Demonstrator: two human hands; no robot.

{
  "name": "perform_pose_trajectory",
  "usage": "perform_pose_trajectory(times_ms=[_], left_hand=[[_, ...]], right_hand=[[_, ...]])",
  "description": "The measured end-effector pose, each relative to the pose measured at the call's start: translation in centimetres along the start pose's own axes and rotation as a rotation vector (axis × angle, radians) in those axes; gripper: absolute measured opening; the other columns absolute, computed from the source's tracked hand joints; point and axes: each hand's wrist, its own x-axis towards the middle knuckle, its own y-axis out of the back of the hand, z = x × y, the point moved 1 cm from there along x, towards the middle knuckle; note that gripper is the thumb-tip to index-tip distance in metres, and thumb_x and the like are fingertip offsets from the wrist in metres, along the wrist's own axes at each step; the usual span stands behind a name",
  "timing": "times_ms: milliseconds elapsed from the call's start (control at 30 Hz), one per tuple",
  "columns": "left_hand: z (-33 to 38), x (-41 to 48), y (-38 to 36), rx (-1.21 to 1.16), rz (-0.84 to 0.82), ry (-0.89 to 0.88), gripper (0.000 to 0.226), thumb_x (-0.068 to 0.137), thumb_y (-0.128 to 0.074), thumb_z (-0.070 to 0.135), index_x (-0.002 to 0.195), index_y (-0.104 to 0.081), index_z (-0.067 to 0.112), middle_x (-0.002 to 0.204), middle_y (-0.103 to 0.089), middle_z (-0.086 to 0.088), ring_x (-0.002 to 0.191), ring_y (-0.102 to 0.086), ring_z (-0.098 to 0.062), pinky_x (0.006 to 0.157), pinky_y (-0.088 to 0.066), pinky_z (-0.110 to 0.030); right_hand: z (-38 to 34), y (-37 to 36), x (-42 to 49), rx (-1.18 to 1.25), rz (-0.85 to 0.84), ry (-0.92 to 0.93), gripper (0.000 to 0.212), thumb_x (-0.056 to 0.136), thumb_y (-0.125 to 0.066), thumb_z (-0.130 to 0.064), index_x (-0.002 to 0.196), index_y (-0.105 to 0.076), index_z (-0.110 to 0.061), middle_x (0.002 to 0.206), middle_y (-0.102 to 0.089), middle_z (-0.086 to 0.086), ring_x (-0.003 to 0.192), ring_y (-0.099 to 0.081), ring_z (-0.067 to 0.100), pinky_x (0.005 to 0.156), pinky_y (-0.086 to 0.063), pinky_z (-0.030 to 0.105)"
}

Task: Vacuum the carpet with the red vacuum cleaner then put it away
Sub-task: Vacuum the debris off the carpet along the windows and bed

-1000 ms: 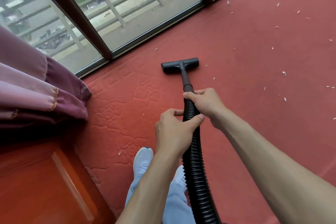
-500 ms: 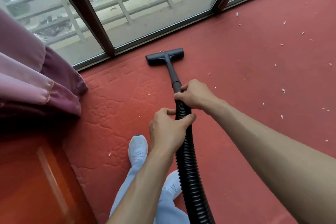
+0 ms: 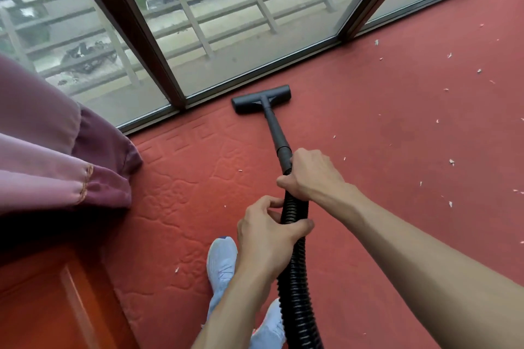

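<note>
The black floor nozzle point(image 3: 261, 98) of the vacuum lies flat on the red carpet point(image 3: 368, 127), close to the window sill. A rigid black tube point(image 3: 276, 130) runs back from it to a ribbed black hose point(image 3: 296, 286). My right hand point(image 3: 310, 176) grips where tube meets hose. My left hand point(image 3: 268, 238) is closed around the hose just below it. The red vacuum body is out of view. Small white scraps point(image 3: 451, 162) dot the carpet to the right.
A glass window with dark frames point(image 3: 133, 22) runs along the far edge. A purple curtain point(image 3: 56, 156) bunches at the left, above an orange wooden panel point(image 3: 51, 300). My light blue shoes point(image 3: 221, 261) stand on the carpet below my hands.
The nozzle has slid forward toward the window sill, and both hands moved forward with the hose. The view has tilted up slightly.
</note>
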Motion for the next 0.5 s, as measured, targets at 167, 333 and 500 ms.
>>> perform_pose_trajectory(times_ms=[167, 333, 500], left_hand=[[2.3, -2.7, 0.3, 0.122, -0.154, -0.163, 0.037, 0.067, -0.086, 0.03, 0.099, -0.069, 0.033, 0.077, -0.068, 0.01, 0.059, -0.06, 0.0, 0.059, -0.05, -0.019], [4.0, -4.2, -1.5, 0.305, -0.348, -0.239, 0.04, 0.062, -0.088, 0.041, 0.093, -0.063, 0.032, 0.079, -0.067, 0.009, 0.061, -0.053, 0.002, 0.058, -0.042, -0.013], [4.2, -3.9, -4.2, 0.417, -0.424, -0.192, 0.043, 0.061, -0.086, 0.044, 0.095, -0.063, 0.03, 0.081, -0.07, 0.004, 0.071, -0.063, -0.007, 0.071, -0.053, -0.029]], right_hand=[[3.6, 2.4, -3.5, 0.206, -0.008, -0.145, 0.036, 0.076, -0.062, -0.035, 0.11, -0.07, -0.026, 0.092, -0.069, 0.008, 0.09, -0.063, 0.032, 0.066, -0.044, 0.031], [8.2, 3.2, -8.2, 0.416, -0.019, -0.288, 0.037, 0.077, -0.062, -0.033, 0.113, -0.072, -0.03, 0.098, -0.073, 0.005, 0.096, -0.064, 0.028, 0.076, -0.049, 0.032], [11.8, 1.1, -8.2, 0.486, -0.038, -0.454, 0.043, 0.077, -0.064, -0.038, 0.118, -0.068, -0.023, 0.104, -0.07, 0.002, 0.094, -0.062, 0.024, 0.077, -0.048, 0.031]])
